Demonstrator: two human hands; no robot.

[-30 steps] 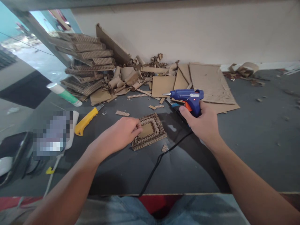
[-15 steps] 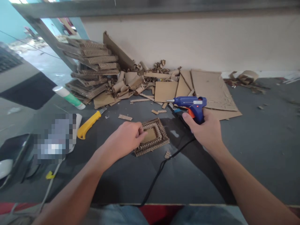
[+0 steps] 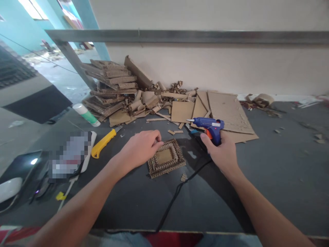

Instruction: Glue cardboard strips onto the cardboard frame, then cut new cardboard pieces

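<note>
My right hand (image 3: 222,149) is wrapped round the handle of a blue glue gun (image 3: 209,125) with an orange trigger, its metal nozzle pointing left. A small rectangular cardboard piece (image 3: 164,156) with stepped corrugated borders lies on the dark table in the middle. At its upper left corner is my left hand (image 3: 146,145), thumb and fingertips pinched together; what they hold, if anything, is too small to make out. Short corrugated strips (image 3: 156,119) lie beyond the piece, and a small scrap (image 3: 183,177) sits just in front of it.
A yellow cutter (image 3: 104,143), a phone (image 3: 70,154) and a white-green tube (image 3: 86,115) are on the left. Stacked cardboard frames (image 3: 115,80), scraps and flat sheets (image 3: 228,111) line the back. A black cable (image 3: 177,192) runs toward the front edge.
The camera view has tilted up, so the scene sits lower. My left hand has moved slightly away from the piece's centre toward its upper left edge. My right hand still holds the glue gun.
</note>
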